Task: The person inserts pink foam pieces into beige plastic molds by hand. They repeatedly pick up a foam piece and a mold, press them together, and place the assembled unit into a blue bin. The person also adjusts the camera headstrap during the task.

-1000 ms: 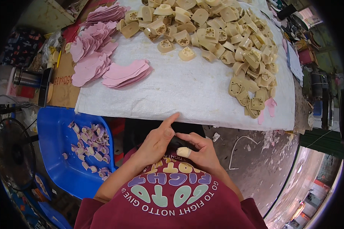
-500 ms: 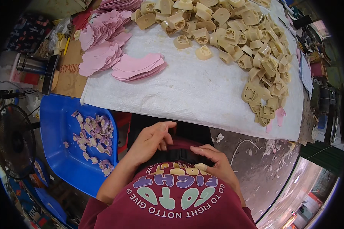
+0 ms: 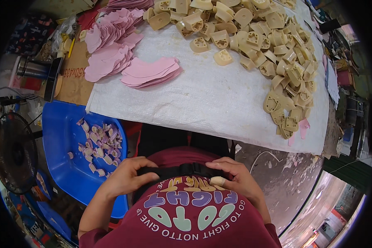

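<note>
A black strap with a plastic buckle runs across my waist over the maroon shirt. My left hand grips the strap to the left of the buckle, thumb below and fingers above. On the buckle's other side, my right hand pinches the strap's right part, which its fingers mostly hide. A beige covering wraps my right thumb. Beyond my lap, a table under a white woven sheet bears stacked pink cut pieces and a heap of beige molded parts.
A blue basin at left holds several small purple-and-beige pieces. Farther left stands a black fan. Behind the basin, a dark cylindrical device sits beside brown cardboard. White cord lies on the floor at right.
My left hand has come down and left from above the waist and now holds the strap. The buckle shows more plainly. My right hand stays nearly in place.
</note>
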Demonstrator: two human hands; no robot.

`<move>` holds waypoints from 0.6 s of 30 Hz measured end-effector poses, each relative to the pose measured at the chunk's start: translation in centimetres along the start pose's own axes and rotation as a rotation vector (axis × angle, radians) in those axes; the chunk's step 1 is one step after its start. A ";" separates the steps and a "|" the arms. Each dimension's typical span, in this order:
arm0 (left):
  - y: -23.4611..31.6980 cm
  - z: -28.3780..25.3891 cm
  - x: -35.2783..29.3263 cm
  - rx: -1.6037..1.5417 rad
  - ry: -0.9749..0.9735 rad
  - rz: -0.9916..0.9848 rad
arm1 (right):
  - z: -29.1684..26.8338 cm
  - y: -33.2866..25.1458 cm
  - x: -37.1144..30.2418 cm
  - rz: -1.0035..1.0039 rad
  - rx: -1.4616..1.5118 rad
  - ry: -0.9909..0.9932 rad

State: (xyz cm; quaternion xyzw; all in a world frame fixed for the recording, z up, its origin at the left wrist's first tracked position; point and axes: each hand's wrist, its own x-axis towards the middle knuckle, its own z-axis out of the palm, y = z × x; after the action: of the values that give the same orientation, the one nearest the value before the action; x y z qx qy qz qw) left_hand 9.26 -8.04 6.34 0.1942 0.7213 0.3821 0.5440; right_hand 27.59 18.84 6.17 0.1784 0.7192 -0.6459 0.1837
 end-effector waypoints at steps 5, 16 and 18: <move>-1.4 0.1 -0.8 0.236 0.171 0.030 | 0.1 -0.5 0.3 0.031 -0.027 0.015; -5.1 -0.8 -2.8 0.553 0.050 -0.070 | -0.3 0.5 -0.5 0.022 -0.032 -0.026; -5.5 -0.7 -3.5 0.706 -0.039 -0.157 | -0.8 1.3 -1.6 0.029 0.004 0.006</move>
State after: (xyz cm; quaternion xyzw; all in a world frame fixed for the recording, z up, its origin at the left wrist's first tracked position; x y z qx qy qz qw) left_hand 10.51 -14.15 4.43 0.3214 0.8110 0.0630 0.4848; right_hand 29.62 19.75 5.95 0.1912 0.7158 -0.6441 0.1905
